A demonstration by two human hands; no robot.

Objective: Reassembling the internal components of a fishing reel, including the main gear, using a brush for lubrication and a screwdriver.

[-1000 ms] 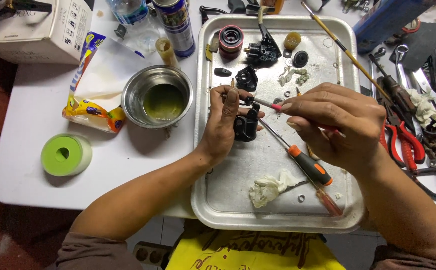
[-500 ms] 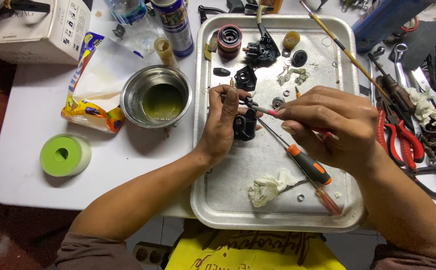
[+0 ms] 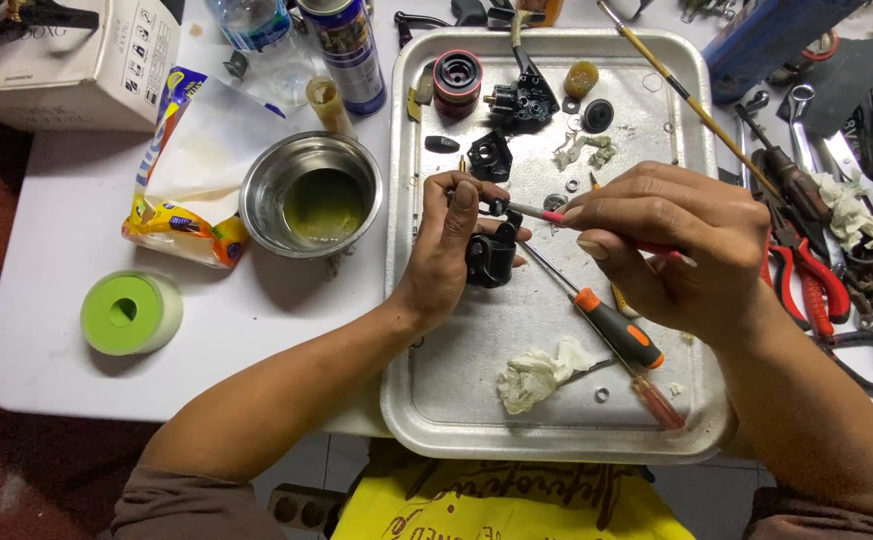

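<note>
The left hand (image 3: 447,245) squeezes a black part (image 3: 491,258) over the metal tray (image 3: 657,130). The right hand (image 3: 672,245) pinches what looks like a small brush (image 3: 537,212).

Open passage across the lower-left of the metal tray (image 3: 412,400) — bare metal. Blocked on the right by an orange-handled screwdriver (image 3: 612,328) and crumpled rag (image 3: 537,372); upper end crowded with black parts (image 3: 522,100).

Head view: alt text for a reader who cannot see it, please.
Over a metal tray, the left hand holds a small black mechanical part while the right hand points a thin red-handled tool at it. An orange-handled screwdriver lies beneath.
</note>
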